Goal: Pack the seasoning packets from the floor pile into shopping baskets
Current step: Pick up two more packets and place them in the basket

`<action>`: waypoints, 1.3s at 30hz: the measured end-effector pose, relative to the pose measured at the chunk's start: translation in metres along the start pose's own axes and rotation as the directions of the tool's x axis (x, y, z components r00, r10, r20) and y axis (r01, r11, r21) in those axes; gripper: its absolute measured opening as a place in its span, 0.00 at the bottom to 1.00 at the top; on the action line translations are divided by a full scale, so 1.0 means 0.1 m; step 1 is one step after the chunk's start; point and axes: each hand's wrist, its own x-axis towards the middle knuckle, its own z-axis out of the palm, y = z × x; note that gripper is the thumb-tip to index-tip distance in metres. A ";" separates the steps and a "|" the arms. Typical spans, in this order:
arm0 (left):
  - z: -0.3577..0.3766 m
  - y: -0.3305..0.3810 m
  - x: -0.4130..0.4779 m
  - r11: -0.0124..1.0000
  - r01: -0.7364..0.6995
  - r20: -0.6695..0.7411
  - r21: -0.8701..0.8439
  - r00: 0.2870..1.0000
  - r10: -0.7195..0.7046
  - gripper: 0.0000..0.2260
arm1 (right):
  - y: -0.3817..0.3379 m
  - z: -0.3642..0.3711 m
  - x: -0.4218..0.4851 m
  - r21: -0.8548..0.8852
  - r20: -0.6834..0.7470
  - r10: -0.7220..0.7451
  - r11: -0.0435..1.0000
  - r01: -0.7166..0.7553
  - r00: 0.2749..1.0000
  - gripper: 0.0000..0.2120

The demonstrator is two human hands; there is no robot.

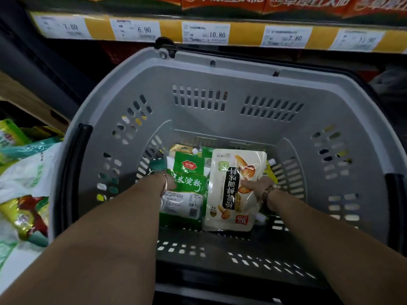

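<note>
— Down at the bottom of the grey basket (220,71), what is packed?
— A cluster of seasoning packets, bunched toward the twelve o'clock end of its slotted floor. On top lie a green packet (187,186) at about ten o'clock and a white pouch (229,194) printed with mushrooms just beside it at about one o'clock, their long edges touching. The other packets (182,149), green and yellow, peek out from under those two.
— Where are the hands?
— Both reach inside. The left hand (164,178), with a bangle (164,186) on its wrist, touches the green packet's nine o'clock edge. Its fingers are hidden, so I cannot tell whether they grasp it. The right hand (261,184) sits at the pouch's three o'clock edge, thumb laid on the printed face and the remaining fingers behind it, grasping the pouch.
— And the floor pile (24,172)?
— Outside the basket wall at nine o'clock: green, yellow and red packets heaped together.
— Anything on the rim?
— The black handles (74,172), folded down at nine and three o'clock.
— Beyond it?
— At twelve o'clock, a yellow shelf edge (246,34) carrying price tags (206,33), with orange cartons (220,3) above
</note>
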 end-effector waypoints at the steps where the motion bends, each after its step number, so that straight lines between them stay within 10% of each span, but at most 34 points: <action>1: 0.03 -0.02 0.06 0.999 0.007 -0.006 -0.042 1.000 -0.007 0.24 | 0.04 0.01 0.03 -0.001 0.005 -0.011 1.000 0.011 1.000 0.11; 13: 0.38 -0.11 0.31 0.693 0.013 -0.166 -0.721 0.967 -0.191 0.28 | 0.21 0.11 0.14 -0.631 -0.165 -0.167 0.776 0.026 0.972 0.38; 17: 0.33 -0.16 0.21 0.916 -0.260 -0.474 -0.304 0.876 0.092 0.44 | 0.10 0.04 0.06 -0.833 -0.062 -0.544 0.491 0.257 0.837 0.41; 22: 0.40 -0.09 0.28 0.915 -0.379 -0.257 0.141 0.878 0.404 0.53 | 0.14 0.26 0.03 -0.860 0.443 -0.471 0.017 0.510 0.763 0.52; 39: 0.60 0.08 0.45 0.953 -0.257 -0.074 0.158 0.960 0.271 0.55 | 0.34 0.44 0.21 -0.856 0.516 -0.283 -0.172 0.487 0.808 0.57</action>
